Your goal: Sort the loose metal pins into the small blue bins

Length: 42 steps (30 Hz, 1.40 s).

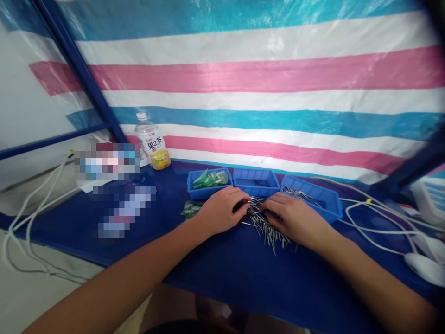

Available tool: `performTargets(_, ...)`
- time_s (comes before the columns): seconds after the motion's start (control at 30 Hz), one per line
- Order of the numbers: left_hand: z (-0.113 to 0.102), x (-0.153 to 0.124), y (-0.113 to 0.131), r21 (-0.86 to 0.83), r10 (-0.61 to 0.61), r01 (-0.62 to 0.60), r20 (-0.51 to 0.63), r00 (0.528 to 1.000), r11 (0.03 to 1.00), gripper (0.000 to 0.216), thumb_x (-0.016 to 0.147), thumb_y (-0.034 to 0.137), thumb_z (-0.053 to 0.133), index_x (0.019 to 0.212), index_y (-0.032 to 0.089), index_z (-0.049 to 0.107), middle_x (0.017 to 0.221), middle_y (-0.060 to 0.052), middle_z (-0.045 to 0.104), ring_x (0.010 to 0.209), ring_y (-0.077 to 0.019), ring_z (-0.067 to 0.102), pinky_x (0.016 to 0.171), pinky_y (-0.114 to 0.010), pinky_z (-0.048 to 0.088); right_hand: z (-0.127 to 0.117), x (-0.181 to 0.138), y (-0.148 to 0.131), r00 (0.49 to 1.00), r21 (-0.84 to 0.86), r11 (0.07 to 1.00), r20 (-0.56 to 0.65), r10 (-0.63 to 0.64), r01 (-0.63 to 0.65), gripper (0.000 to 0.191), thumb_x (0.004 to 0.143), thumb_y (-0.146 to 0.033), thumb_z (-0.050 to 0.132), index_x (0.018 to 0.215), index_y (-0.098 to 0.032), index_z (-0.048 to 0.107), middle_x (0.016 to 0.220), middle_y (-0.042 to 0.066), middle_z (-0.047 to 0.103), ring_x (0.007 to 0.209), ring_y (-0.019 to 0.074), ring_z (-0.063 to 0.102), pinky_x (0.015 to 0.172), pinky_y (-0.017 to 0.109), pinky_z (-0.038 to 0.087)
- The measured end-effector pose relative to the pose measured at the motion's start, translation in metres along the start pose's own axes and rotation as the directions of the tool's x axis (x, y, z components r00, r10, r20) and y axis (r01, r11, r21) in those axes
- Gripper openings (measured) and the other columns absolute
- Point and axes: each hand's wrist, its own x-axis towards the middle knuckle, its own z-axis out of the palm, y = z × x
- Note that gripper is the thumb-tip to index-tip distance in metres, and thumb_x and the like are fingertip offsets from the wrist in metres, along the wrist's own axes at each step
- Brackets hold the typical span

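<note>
A loose pile of thin, silvery metal rods [266, 227] lies on the blue tabletop between my two hands. My left hand [222, 209] reaches in from the left side, its thumb and fingers curled together at the pile's edge. What sits between those fingertips is too small to make out. Over the right part of the pile, my right hand [295, 218] has its fingers bent down among the rods, and its fingertips are partly hidden. Clear greenish plastic bags [192, 209] lie beside my left wrist.
Behind my hands stand three blue bins: the left bin [208, 194] holds green plastic bags, the middle bin [257, 189] a few dark pieces, the right bin [328, 208] metal rods. A drink bottle [155, 146] stands back left. White cables [375, 227] and a mouse [424, 268] lie right.
</note>
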Motion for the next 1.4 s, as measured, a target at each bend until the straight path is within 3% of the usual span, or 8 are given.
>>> performTargets(0.67,-0.002,0.002,0.002,-0.017,-0.017,0.017,-0.008,1.0,1.0,0.017,0.101,0.024,0.06,0.111,0.019,0.073,0.104,-0.007,0.079,0.099,-0.0234,0.071,0.093,-0.041,0.057,0.004,0.003,-0.006,0.969,0.116,0.987,-0.207,0.138,-0.116,0.02,0.094,-0.013,0.057,0.109,-0.021,0.067,0.101,0.007,0.075,0.093,0.0237,0.07,0.083,0.039,0.057)
performTargets(0.9,0.0,0.001,0.004,-0.08,-0.049,0.047,-0.013,0.999,0.996,0.03,0.101,0.023,0.061,0.13,0.02,0.071,0.115,-0.009,0.081,0.102,-0.0242,0.074,0.096,-0.043,0.059,-0.002,0.004,-0.015,0.94,0.314,0.942,-0.271,0.209,-0.119,0.029,0.095,-0.018,0.058,0.122,-0.024,0.067,0.096,0.006,0.074,0.084,0.0211,0.07,0.074,0.036,0.058)
performTargets(1.1,-0.004,0.003,0.007,-0.158,-0.057,0.056,-0.001,0.998,0.986,0.022,0.101,0.026,0.065,0.118,0.02,0.078,0.107,-0.007,0.083,0.094,-0.0214,0.076,0.092,-0.039,0.06,-0.001,0.004,-0.023,0.936,0.418,0.899,-0.248,0.249,-0.128,0.024,0.094,-0.019,0.06,0.117,-0.025,0.068,0.098,0.003,0.075,0.081,0.0178,0.07,0.07,0.031,0.058)
performTargets(1.27,-0.009,0.007,0.014,-0.279,-0.131,0.134,0.031,0.991,0.951,0.017,0.099,0.025,0.067,0.109,0.02,0.08,0.097,-0.004,0.082,0.082,-0.0179,0.074,0.077,-0.031,0.058,-0.001,0.004,-0.021,0.941,0.441,0.887,-0.223,0.253,-0.134,0.024,0.095,-0.02,0.063,0.117,-0.026,0.069,0.096,0.002,0.077,0.073,0.0153,0.069,0.066,0.029,0.057)
performTargets(1.4,-0.01,0.008,0.017,-0.288,-0.162,0.17,0.051,0.985,0.942,0.017,0.101,0.027,0.065,0.105,0.019,0.079,0.092,-0.003,0.08,0.078,-0.0169,0.072,0.074,-0.03,0.055,0.001,0.004,-0.02,0.941,0.415,0.901,-0.237,0.243,-0.128,0.021,0.095,-0.022,0.063,0.115,-0.025,0.07,0.1,0.005,0.077,0.075,0.0175,0.071,0.067,0.031,0.058)
